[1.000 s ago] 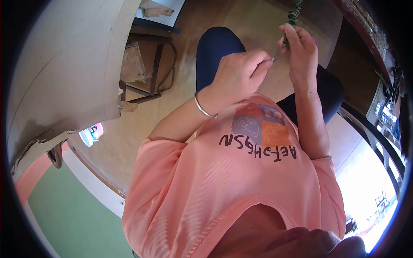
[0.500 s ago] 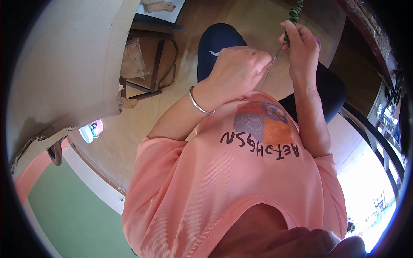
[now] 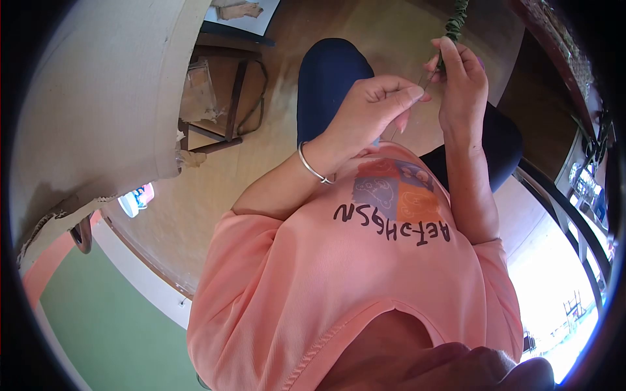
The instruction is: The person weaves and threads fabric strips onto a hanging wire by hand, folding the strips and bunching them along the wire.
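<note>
My right hand (image 3: 462, 81) is closed, pinching the lower end of a green, tightly crinkled strand (image 3: 456, 23) that rises past the top edge of the view. A thin wire or thread (image 3: 428, 81) runs down from this grip toward my left hand. With a bangle at its wrist, my left hand (image 3: 381, 107) pinches thumb to forefinger on that line, just below and left of the right hand. Its remaining fingers curl loosely underneath. Below the left hand the line continues faintly toward the printed pink shirt (image 3: 365, 280). Whether anything else sits in the left pinch is hidden.
My dark-trousered knee (image 3: 332, 78) is beyond the left hand. A large pale panel (image 3: 104, 98) with a torn edge stands at left, near a metal-framed stool (image 3: 235, 104) and a white tub (image 3: 135, 199). A dark metal frame (image 3: 567, 215) runs along the right.
My left hand has turned, bringing thumb and forefinger into view, and shifted slightly right and down. My right hand and the green strand have moved a little right and down.
</note>
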